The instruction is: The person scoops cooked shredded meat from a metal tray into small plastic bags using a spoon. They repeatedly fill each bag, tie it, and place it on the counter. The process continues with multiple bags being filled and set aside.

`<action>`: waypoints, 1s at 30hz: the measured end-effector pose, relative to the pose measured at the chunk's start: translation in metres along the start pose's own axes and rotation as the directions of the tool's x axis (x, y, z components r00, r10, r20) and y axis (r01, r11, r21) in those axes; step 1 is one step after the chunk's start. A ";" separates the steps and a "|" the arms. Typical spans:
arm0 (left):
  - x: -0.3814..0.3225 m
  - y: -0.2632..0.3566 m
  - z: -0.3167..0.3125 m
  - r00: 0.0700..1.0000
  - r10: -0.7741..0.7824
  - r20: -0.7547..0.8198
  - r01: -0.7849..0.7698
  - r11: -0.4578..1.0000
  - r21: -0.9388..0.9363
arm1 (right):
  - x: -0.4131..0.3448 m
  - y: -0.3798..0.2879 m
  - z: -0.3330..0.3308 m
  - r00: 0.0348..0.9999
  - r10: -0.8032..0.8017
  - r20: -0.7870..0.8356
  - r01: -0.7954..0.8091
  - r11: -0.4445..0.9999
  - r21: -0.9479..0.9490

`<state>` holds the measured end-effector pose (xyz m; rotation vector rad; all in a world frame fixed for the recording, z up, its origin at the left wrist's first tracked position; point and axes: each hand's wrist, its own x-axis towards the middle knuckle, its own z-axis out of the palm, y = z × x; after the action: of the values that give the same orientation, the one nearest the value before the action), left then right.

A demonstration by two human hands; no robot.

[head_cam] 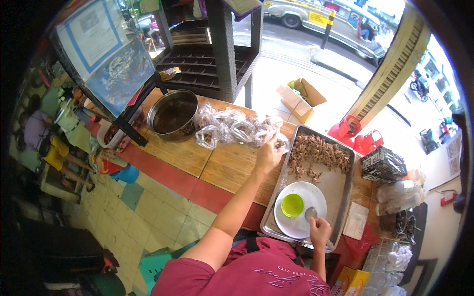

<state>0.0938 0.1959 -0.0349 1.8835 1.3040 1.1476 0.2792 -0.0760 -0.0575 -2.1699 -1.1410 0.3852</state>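
My left hand [270, 155] reaches across the wooden table, its fingers around a clear plastic bag of food [281, 143] at the right end of a row of bags. Several other filled plastic bags [242, 129] are bunched beside it. In my right hand [320, 230] is a metal spoon [311, 213], its bowl over a white plate [283, 225]. A lime-green cup [292, 205] rests on that plate. Under the plate lies a large metal tray [335, 199], with a heap of brown chopped meat [320, 151] at its far end.
A steel pot [174, 114] stands left of the bags. Right of the tray are a tip box [384, 164], red gas cylinders [344, 131] and a white packet [356, 221]. A framed stand [107, 63] rises at the left. Another person [37, 129] is farther left.
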 end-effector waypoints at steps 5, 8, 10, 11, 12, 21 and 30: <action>-0.015 -0.024 -0.059 0.982 0.028 -0.184 0.087 0.807 0.584 | -0.004 0.005 -0.003 0.999 0.045 -0.020 -0.045 0.999 0.028; -0.005 -0.059 -0.103 0.990 -0.027 -0.139 0.124 0.635 0.763 | -0.005 0.007 -0.003 0.998 0.035 -0.056 -0.035 0.999 0.006; 0.004 -0.082 -0.121 0.995 -0.052 -0.086 0.100 0.590 0.801 | -0.004 0.007 -0.004 0.999 0.030 -0.040 -0.030 0.999 -0.012; 0.007 -0.092 -0.129 0.997 -0.008 -0.082 0.071 0.582 0.810 | -0.004 0.007 -0.004 0.998 0.061 -0.027 -0.061 0.998 -0.025; 0.010 -0.100 -0.136 0.998 0.000 -0.065 0.054 0.566 0.822 | -0.002 0.007 -0.005 0.998 0.049 -0.037 -0.050 0.999 -0.017; 0.017 -0.089 -0.149 0.985 0.131 -0.108 0.004 0.617 0.787 | -0.024 0.041 -0.036 0.987 0.158 0.024 -0.111 0.786 -0.608; 0.007 0.004 -0.028 0.947 0.318 0.039 -0.320 0.936 0.145 | -0.025 0.053 -0.055 0.988 0.154 0.005 -0.144 0.933 -0.329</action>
<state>0.0722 0.2002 -0.0164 2.2735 1.1295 1.2182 0.3263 -0.1405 -0.0524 -2.5598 -1.1244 0.3123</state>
